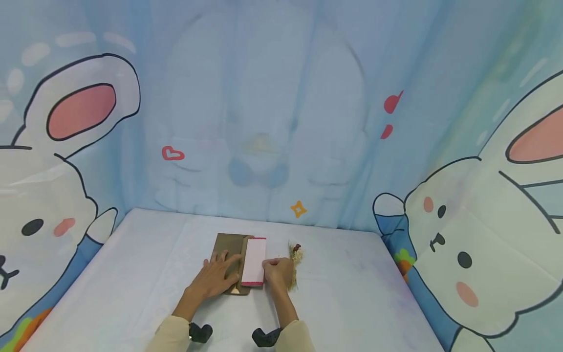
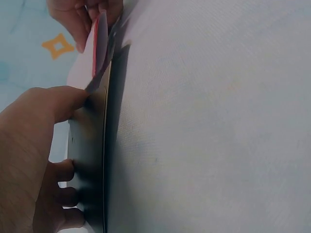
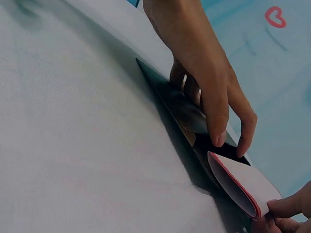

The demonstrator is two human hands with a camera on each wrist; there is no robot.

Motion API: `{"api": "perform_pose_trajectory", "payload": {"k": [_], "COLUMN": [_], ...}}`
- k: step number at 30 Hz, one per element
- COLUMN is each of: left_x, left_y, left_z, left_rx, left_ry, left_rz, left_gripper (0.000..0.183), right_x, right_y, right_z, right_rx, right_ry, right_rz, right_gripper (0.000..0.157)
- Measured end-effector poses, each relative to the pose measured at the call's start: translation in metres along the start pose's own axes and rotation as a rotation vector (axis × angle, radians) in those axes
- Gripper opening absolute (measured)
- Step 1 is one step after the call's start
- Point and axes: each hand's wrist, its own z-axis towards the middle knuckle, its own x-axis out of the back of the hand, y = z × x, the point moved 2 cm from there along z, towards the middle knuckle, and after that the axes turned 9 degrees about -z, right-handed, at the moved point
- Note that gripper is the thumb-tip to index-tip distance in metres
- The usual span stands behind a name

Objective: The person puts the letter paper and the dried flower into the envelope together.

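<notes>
A brown envelope-like folder (image 1: 229,240) with a metallic sheen lies on the white table. My left hand (image 1: 213,279) rests on it with fingers spread, thumb and index close to the folded card. That card (image 1: 253,261), pale pink-white with red edging, overlaps the folder's right part. At the card's right edge, my right hand (image 1: 280,272) pinches it between thumb and fingers. The right wrist view shows the card (image 3: 252,184) bowed open at its near end, its layers apart. In the left wrist view the left thumb presses the folder (image 2: 90,138) near its edge.
Just right of the right hand lies a small bunch of dried flowers (image 1: 296,255), partly hidden by that hand. A white cloth covers the table (image 1: 352,293). Behind and at the sides hangs a blue curtain (image 1: 264,98) printed with cartoon rabbits.
</notes>
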Motion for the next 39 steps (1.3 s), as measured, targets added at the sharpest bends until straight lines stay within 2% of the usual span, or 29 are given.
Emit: {"api": "perform_pose_trajectory", "payload": {"k": [6,16,23,30,39], "left_x": [0.002,0.002,0.005,0.006,0.006], "left_y": [-0.001,-0.005,-0.007,-0.008,-0.009], "left_z": [0.0,0.002,0.003,0.004,0.003], "left_rx": [0.013,-0.003,-0.004,0.003,-0.001], "left_ry": [-0.007,-0.003,-0.021,-0.019,-0.044], "left_rz": [-0.014,-0.018,-0.065,-0.06,-0.113], "left_gripper": [0.055,0.051,0.052,0.053,0.057], "right_x": [-0.008,-0.022,-0.029,-0.032,-0.038], "right_y": [-0.002,-0.009,-0.016,-0.023,-0.03], "right_z": [-0.004,-0.007,-0.005,-0.008,-0.013], "right_rx": [0.041,0.068,0.093,0.116,0.141], "right_ry": [0.051,0.058,0.068,0.056,0.007], "right_rz": [-0.001,-0.018,-0.033,-0.045,-0.005], "right_gripper": [0.008,0.013,0.011,0.011,0.009]}}
